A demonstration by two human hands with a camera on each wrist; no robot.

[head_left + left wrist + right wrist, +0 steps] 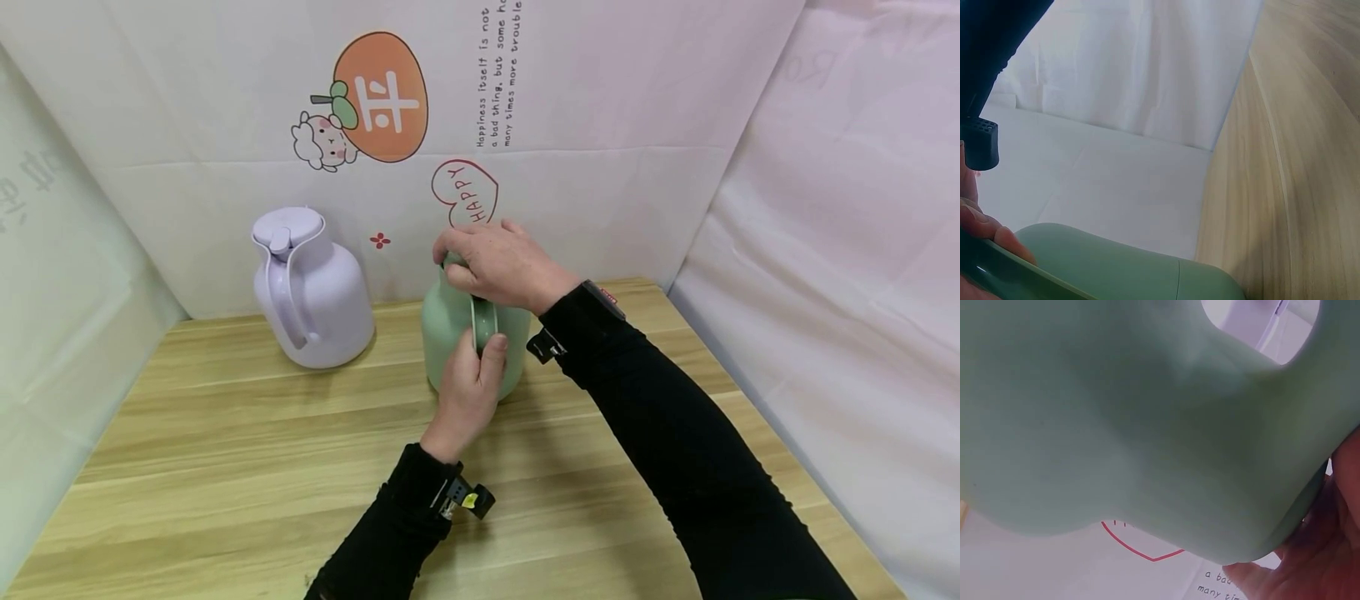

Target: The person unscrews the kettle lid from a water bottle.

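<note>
A pale green thermos jug [442,337] stands upright on the wooden table, its handle [484,317] facing me. My left hand [467,396] grips the lower part of that handle, thumb on the near side. Over the jug's top lies my right hand [506,265], its fingers curled round the lid and rim, so the lid is mostly hidden. In the right wrist view the green body [1116,437] fills most of the frame, with fingers [1310,569] at the rim. The left wrist view has the jug's side [1116,262] along the bottom.
A lilac thermos jug [337,292] with its lid on stands to the left, its handle toward me. Behind both jugs rises a white printed backdrop [600,208]. White cloth [840,250] hangs along the right side, and more on the left. Wooden table [247,467] extends in front.
</note>
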